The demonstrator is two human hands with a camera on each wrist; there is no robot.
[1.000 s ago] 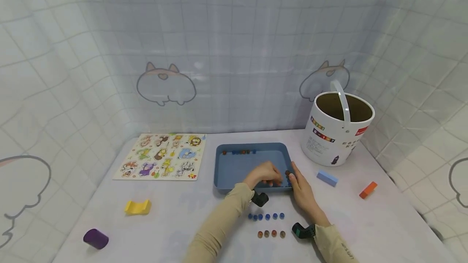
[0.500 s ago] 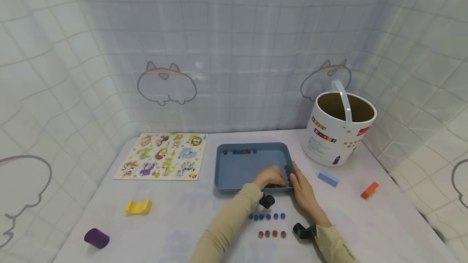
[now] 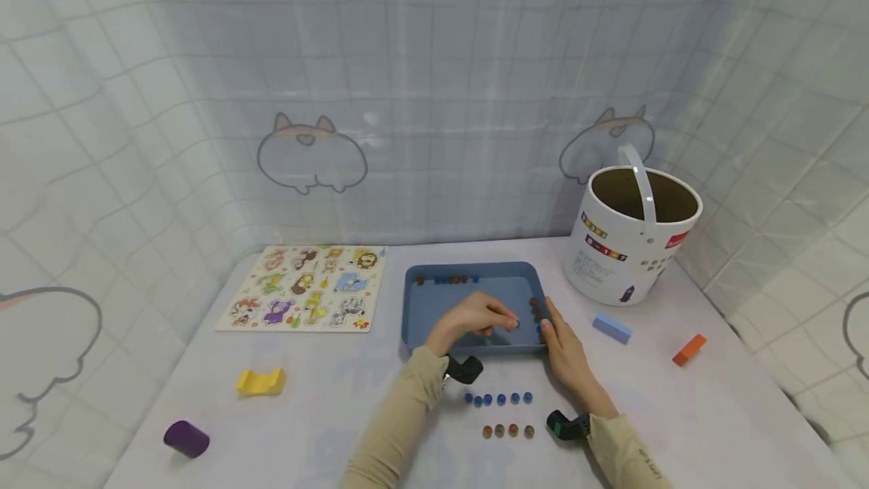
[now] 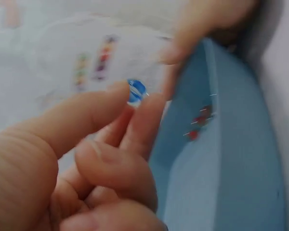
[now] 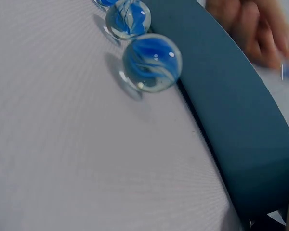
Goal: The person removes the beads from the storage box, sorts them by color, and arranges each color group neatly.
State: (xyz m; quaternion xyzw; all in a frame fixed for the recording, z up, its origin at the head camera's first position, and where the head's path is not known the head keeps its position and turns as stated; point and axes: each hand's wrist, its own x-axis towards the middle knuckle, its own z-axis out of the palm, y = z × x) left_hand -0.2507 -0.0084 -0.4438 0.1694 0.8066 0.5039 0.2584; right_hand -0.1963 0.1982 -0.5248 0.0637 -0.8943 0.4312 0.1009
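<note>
My left hand (image 3: 475, 315) is over the blue tray (image 3: 429, 312) and pinches a blue marble (image 4: 137, 91) between thumb and fingertips. My right hand (image 3: 572, 361) holds the tray's right wall, thumb at the rim and fingers along the outside. Inside the tray, a row of blue and brownish marbles (image 3: 451, 279) lies by the far wall. Red-brown and blue marbles (image 3: 535, 308) line the right side, partly hidden by the right thumb. On the table before the tray are a row of blue marbles (image 3: 501, 399) and a row of brownish marbles (image 3: 513, 430).
A white bucket (image 3: 611, 255) with a handle stands at the back right. Near it lie a light blue block (image 3: 612, 328) and an orange block (image 3: 689, 350). An animal puzzle board (image 3: 305, 289), a yellow block (image 3: 261, 382) and a purple cylinder (image 3: 186, 438) are on the left.
The left hand reached down at the tray's near right corner, then rose and drew back to the left with a blue marble between its fingers. The right hand stays on the tray.
</note>
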